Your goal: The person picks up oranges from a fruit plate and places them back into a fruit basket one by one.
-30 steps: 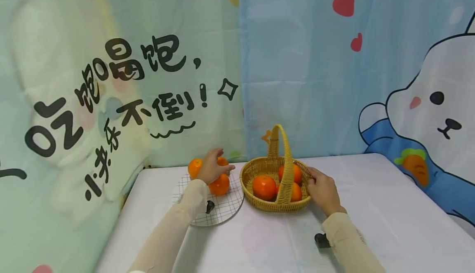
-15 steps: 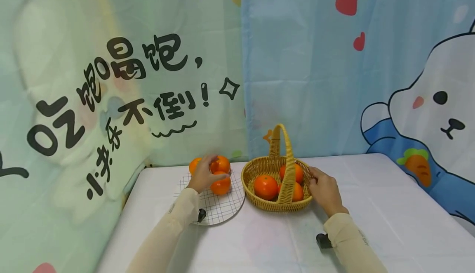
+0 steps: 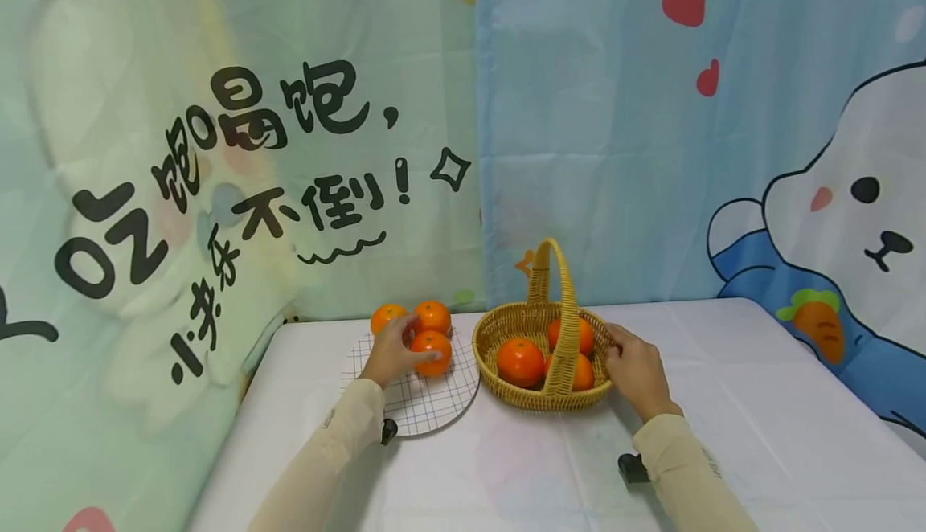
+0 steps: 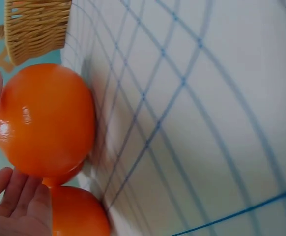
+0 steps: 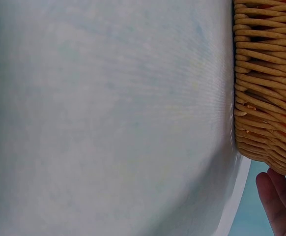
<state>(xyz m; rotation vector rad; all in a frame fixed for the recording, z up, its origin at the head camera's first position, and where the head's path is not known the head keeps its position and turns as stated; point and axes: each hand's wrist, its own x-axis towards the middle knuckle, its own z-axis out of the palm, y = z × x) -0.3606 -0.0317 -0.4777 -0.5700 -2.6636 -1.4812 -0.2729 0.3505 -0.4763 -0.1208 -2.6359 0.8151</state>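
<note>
Three tangerines sit on a round white plate (image 3: 437,411) with a grid pattern. My left hand (image 3: 389,353) is around the nearest tangerine (image 3: 432,345), its thumb across the front and its fingers at the back left. In the left wrist view, that tangerine (image 4: 47,118) lies between the thumb and the loosely extended fingers (image 4: 22,199). To the right of the plate stands a yellow wicker basket (image 3: 499,391) with a tall handle, holding three more tangerines. My right hand (image 3: 640,367) holds the basket's right rim; in the right wrist view two fingers (image 5: 275,201) meet the wicker end.
The other plate tangerines sit behind, one at the back left (image 3: 387,317) and one at the back right (image 3: 432,317). A white cloth covers the table (image 3: 506,476). A printed curtain (image 3: 615,154) hangs right behind the table's far edge.
My left hand has come down and left from above the plate to the nearest tangerine, uncovering those behind. My right hand stays at the basket rim. The view has shifted slightly.
</note>
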